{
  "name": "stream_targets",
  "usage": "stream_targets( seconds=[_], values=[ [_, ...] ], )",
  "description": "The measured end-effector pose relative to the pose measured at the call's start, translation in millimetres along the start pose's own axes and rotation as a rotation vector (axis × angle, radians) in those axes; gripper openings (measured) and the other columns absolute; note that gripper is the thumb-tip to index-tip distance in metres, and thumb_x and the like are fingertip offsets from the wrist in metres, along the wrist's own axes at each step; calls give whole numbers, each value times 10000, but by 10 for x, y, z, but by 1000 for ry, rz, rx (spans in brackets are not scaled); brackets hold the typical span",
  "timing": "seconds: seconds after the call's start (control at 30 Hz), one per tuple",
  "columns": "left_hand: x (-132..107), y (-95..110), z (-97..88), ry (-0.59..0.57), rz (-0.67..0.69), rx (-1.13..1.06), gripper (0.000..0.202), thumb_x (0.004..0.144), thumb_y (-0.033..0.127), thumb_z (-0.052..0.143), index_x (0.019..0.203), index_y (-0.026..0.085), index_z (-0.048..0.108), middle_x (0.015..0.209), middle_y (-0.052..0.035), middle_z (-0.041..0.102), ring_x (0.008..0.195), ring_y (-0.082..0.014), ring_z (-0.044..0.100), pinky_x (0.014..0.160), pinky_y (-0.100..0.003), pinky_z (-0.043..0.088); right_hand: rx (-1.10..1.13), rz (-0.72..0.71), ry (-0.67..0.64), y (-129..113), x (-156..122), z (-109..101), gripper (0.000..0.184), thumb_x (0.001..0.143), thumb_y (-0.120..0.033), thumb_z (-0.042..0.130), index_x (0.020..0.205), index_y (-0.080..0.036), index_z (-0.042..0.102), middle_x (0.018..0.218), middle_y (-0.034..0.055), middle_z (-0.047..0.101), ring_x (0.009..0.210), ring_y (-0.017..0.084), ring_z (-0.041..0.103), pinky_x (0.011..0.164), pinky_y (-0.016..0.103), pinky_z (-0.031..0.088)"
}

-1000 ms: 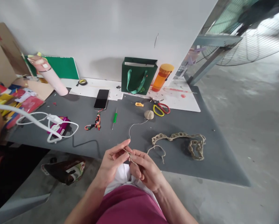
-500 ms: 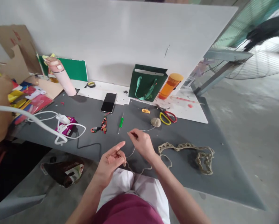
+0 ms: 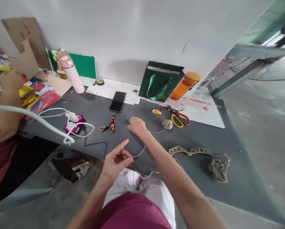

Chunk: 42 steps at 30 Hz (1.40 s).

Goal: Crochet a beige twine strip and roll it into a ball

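Note:
My left hand [image 3: 115, 161] hovers over the near edge of the grey mat [image 3: 197, 136], thumb and fingers pinched on a thin beige string [image 3: 140, 154], index finger pointing up. My right hand [image 3: 135, 125] reaches forward onto the mat and closes over the green-handled crochet hook [image 3: 127, 121], of which only the green tip shows. The string runs on to a small ball of twine [image 3: 166, 124]. A beige crocheted chain [image 3: 204, 157] lies on the mat to the right.
On the mat lie a black phone [image 3: 118, 101], a beaded strap [image 3: 108, 125], yellow-red scissors [image 3: 178, 118] and a pink charger with white cable [image 3: 73, 124]. A green gift bag [image 3: 160, 82], orange bottle [image 3: 185, 85] and pink bottle [image 3: 71, 72] stand behind. Another person's arm [image 3: 4, 105] is at left.
My right hand let go of the work near my left hand and reached forward across the mat to the green crochet hook. My left hand stayed, still pinching the string.

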State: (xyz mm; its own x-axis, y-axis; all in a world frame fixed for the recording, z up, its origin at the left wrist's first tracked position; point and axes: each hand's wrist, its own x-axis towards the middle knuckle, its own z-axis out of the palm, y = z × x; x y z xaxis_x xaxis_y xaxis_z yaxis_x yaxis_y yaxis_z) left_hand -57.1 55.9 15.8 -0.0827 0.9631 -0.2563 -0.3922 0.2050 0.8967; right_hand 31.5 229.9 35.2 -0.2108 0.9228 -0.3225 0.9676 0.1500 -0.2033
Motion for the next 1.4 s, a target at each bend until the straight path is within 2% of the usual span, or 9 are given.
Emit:
stream_targets(
  seconds=[0.07,0.2,0.27,0.37,0.47,0.6,0.7,0.83,1.4],
  values=[
    [-9,18,24,1,2,3,651,671,224,879,1299,204,710,722,9,691,688,-134,640,740,-300,562,68,-25,73,61,-158,-48,113,879,-150,624,969,-145,691,941,124,749,897,238,717,745,305,520],
    [-20,42,81,-9,-26,-15,644,668,196,869,1292,201,714,738,4,693,714,-140,639,764,-321,574,244,-98,257,350,-580,-74,59,841,-178,555,799,-217,566,709,-15,635,663,133,604,648,240,459],
    [-16,47,111,-27,-42,-20,639,675,195,865,1295,202,712,752,-2,696,727,-147,645,788,-345,577,706,-168,430,536,-784,-42,185,736,-180,613,672,-238,449,552,-75,469,497,94,446,523,228,389],
    [-3,40,161,-73,-63,-18,632,684,207,864,1297,208,710,759,-8,700,727,-158,656,796,-370,577,1385,-195,310,748,-1065,52,190,724,-291,674,803,-253,506,510,-115,439,376,70,321,371,210,243],
    [5,17,211,-106,-60,-9,619,691,225,864,1291,210,712,749,-7,696,723,-162,655,775,-364,572,1699,-172,203,832,-1332,181,230,750,-385,723,882,-235,609,454,-102,471,350,82,359,340,208,245],
    [-5,-6,256,-83,-33,10,614,696,225,860,1292,205,711,728,-4,692,739,-164,650,760,-331,552,1683,-125,261,878,-1647,365,253,847,-463,734,864,-219,671,630,8,668,514,144,611,467,255,463],
    [-22,-1,275,-77,-25,42,623,696,209,853,1302,202,704,714,-2,694,727,-160,648,737,-312,535,1624,-152,372,943,-1800,469,210,874,-436,747,876,-233,698,734,26,698,610,161,671,560,277,537],
    [-41,25,306,-78,-14,61,642,680,172,845,1304,208,700,710,7,696,715,-148,640,704,-284,523,1554,-193,411,1008,-1879,514,150,893,-397,737,899,-248,730,831,39,703,647,161,682,599,289,570],
    [-55,18,335,-62,-5,112,642,662,123,829,1287,197,702,750,13,708,723,-122,646,708,-243,516,1233,-325,495,987,-1917,440,125,968,-312,626,942,-235,721,779,26,730,634,149,709,606,239,591]
  ],
)
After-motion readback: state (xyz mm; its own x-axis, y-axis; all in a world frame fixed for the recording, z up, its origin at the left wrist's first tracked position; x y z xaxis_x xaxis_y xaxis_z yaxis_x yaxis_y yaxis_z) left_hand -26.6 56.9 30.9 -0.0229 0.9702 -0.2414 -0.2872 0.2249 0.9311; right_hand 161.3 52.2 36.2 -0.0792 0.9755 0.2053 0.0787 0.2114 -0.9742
